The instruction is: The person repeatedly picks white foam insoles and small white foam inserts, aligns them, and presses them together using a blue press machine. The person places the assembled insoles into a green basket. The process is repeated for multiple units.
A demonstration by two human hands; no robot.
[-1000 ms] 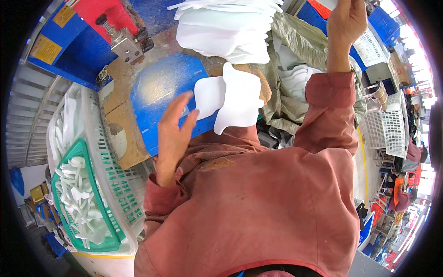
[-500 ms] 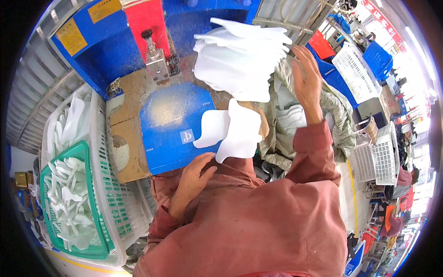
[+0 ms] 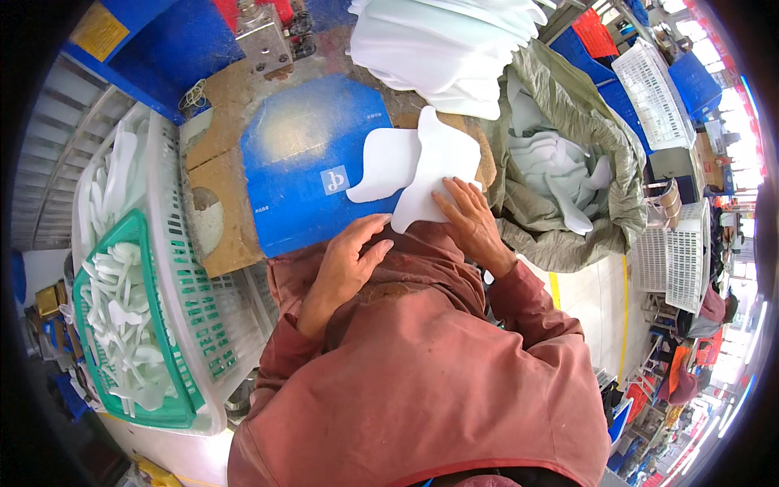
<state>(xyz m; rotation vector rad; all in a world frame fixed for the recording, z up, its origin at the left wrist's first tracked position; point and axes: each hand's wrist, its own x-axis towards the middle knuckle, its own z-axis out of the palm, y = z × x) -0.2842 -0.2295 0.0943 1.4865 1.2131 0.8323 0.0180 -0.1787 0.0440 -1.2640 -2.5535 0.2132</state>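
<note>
Currently:
right hand (image 3: 471,221): fingers spread flat on white foam cutout (image 3: 434,166)
left hand (image 3: 349,264): fingers loosely open, empty
handling: likely light, floppy; lift by an edge

A green basket (image 3: 174,341) holding white cut pieces is sitting inside a larger white basket (image 3: 166,187) at the near left. A grey-green sack (image 3: 592,146) is lying open at the right, showing more white pieces inside. White crates (image 3: 657,89) are standing at the far right, and a metal block (image 3: 264,40) is standing at the far left centre.
</note>
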